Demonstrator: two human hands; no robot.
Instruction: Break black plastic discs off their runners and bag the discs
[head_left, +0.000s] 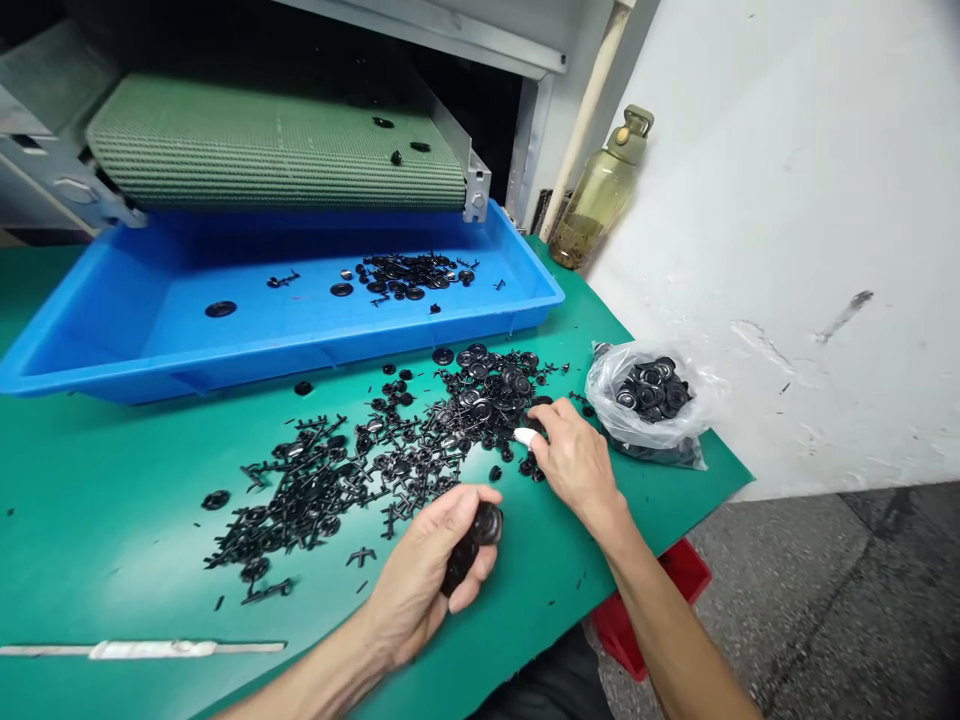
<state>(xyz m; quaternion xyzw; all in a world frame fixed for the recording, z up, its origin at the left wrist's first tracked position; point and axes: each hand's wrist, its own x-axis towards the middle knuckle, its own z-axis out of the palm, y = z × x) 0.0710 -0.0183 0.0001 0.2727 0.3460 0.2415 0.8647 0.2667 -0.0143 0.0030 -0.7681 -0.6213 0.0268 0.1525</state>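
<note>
My left hand [431, 570] rests on the green table [90, 500], its fingers curled round a stack of black round plastic discs [474, 545]. My right hand [574, 460] reaches into the pile of loose black discs and sprue pieces [420, 440], one fingertip wrapped in white tape, fingers pinching at a disc at the pile's edge. A clear plastic bag [645, 400] holding several black discs sits just right of that hand.
A blue tray [300, 345] with more black parts lies behind the pile, under a green conveyor belt [270, 140]. An olive water bottle [604, 190] stands by the white wall. A red bin [675, 590] sits below the table's right edge.
</note>
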